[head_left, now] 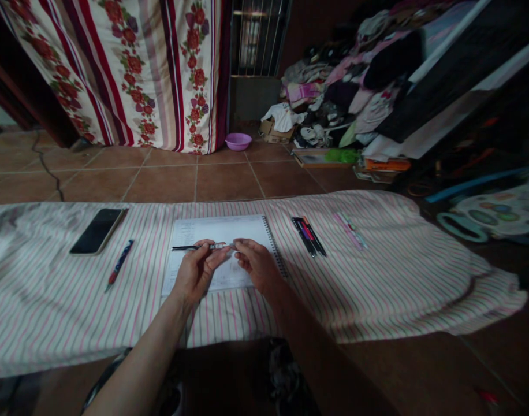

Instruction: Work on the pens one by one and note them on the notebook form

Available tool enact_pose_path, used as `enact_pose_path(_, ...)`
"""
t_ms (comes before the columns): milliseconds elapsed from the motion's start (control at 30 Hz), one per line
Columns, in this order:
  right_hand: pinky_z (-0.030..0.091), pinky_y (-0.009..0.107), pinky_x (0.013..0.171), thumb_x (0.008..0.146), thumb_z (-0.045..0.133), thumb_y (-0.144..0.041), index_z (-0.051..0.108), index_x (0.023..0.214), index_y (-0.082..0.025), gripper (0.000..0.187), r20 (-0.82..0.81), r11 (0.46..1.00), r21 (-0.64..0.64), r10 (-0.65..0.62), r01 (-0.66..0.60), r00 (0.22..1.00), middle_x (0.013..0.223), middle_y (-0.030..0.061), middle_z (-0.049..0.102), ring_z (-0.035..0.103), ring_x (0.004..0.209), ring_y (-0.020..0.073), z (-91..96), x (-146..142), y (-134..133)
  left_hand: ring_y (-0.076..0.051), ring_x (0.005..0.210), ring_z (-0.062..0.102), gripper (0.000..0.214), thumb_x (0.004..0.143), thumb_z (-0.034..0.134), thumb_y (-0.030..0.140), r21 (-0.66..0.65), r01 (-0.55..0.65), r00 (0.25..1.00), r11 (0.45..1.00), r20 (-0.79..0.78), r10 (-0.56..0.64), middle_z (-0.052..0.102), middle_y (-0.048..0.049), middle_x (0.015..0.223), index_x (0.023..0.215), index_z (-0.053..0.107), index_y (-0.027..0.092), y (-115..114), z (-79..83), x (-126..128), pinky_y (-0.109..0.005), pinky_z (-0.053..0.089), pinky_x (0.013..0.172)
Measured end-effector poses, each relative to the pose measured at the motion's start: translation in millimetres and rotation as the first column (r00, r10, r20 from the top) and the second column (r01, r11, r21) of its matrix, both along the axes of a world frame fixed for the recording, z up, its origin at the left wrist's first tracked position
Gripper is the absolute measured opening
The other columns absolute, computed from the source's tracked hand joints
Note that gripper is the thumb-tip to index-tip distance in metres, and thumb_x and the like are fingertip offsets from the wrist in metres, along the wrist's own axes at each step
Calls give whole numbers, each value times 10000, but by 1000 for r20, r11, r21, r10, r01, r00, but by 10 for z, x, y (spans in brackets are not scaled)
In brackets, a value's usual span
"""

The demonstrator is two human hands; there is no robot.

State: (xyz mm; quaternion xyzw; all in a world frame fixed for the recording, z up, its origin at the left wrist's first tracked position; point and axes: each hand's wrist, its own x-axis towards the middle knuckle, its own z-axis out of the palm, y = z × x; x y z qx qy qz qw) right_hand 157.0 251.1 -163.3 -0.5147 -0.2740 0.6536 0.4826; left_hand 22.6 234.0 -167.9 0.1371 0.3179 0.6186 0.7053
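Note:
My left hand (197, 271) and my right hand (258, 266) meet over a spiral notebook (212, 231) that lies open on a striped cloth (377, 271). Both pinch one slim pen (199, 247) held level above the page. The left fingers grip its clear middle part, with the dark end sticking out to the left. The right fingertips close on the pen's right end.
On the cloth lie a black phone (97, 230), a blue and red pen (119, 264), three pens together (308, 236) and a pale pen (350, 230). Beyond are tiled floor, a purple bowl (238, 141), a floral curtain (130, 69) and a heap of clothes (346, 86).

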Motion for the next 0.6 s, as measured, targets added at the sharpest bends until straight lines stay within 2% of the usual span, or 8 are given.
enact_pose_path(233, 340, 173, 475, 595, 670, -290, 617, 754, -164, 209, -7, 1000, 8, -9, 9, 1000, 684, -8, 621, 479, 530, 55, 12, 12, 8, -247, 815, 685, 51, 776, 554, 64, 34, -12, 999, 999, -41, 13, 689, -77, 740, 745, 559, 105, -4, 7, -23, -304, 562, 746)
enact_pose_path(600, 346, 162, 478, 605, 666, -303, 638, 740, -170, 192, 48, 999, 27, -25, 24, 999, 703, -3, 634, 504, 564, 59, -28, 70, 41, -238, 809, 687, 66, 805, 510, 73, 2, -25, 994, 1000, -103, 25, 697, -129, 779, 761, 549, 105, 3, 40, -59, -301, 556, 750)
